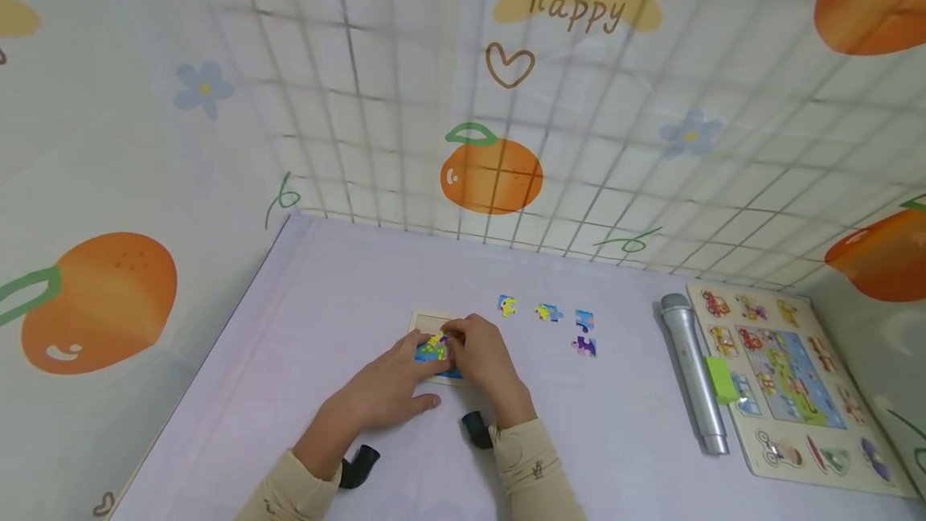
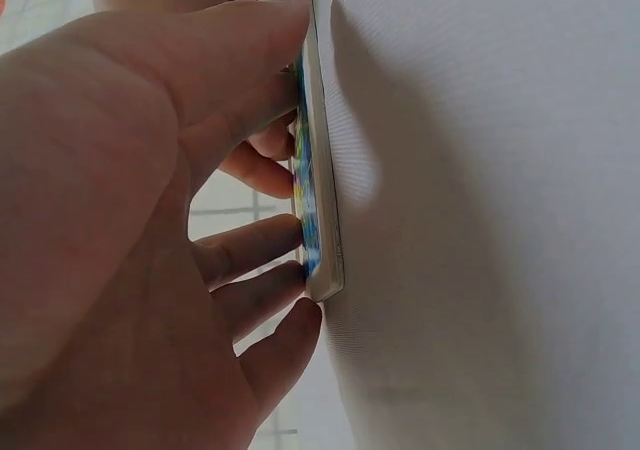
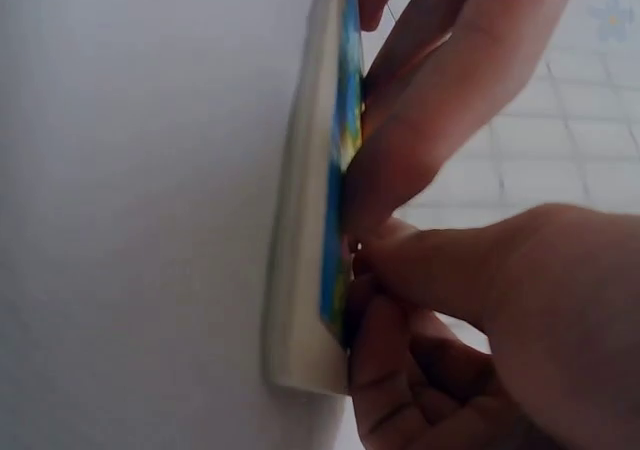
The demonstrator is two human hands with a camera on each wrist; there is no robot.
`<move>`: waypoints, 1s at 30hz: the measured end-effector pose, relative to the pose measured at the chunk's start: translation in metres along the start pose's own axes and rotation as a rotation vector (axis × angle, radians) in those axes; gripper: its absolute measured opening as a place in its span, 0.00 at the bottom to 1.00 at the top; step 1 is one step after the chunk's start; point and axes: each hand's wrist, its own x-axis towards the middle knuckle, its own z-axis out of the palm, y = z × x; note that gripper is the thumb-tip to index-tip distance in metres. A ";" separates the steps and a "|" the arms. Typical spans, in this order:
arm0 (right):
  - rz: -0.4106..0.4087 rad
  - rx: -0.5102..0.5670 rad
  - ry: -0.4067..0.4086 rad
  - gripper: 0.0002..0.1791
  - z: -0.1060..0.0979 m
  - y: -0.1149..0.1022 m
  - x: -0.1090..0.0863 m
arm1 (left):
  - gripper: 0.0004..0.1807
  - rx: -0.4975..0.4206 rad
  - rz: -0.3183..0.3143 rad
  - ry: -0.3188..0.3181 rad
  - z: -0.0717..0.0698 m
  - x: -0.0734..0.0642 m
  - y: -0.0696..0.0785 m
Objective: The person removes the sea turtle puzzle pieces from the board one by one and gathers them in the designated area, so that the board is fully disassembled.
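Observation:
A small jigsaw puzzle in a pale wooden tray (image 1: 418, 318) lies on the table, with colourful pieces (image 1: 432, 350) set inside it. My left hand (image 1: 383, 388) spreads over its left side, and in the left wrist view straight fingertips (image 2: 262, 295) rest on the pieces and the tray's edge. From the right, my right hand (image 1: 486, 356) has its fingers curled at the tray. Its thumb and fingers (image 3: 430, 260) pinch a puzzle piece at the puzzle's edge; they hide most of that piece.
Several loose jigsaw pieces (image 1: 548, 313) lie to the tray's right. Further right are a silver microphone (image 1: 694, 372), a bright green block (image 1: 721, 379) and a large wooden picture board (image 1: 796, 384). Wire grid behind printed cloth (image 1: 405, 103) bounds the back.

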 end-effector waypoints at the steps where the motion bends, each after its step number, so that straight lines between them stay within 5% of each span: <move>1: 0.007 0.008 -0.002 0.12 0.000 0.000 0.000 | 0.29 0.002 0.002 0.000 0.000 0.000 0.000; 30: 0.108 0.246 -0.072 0.07 -0.003 0.004 0.002 | 0.28 0.017 -0.002 -0.006 0.002 0.001 -0.002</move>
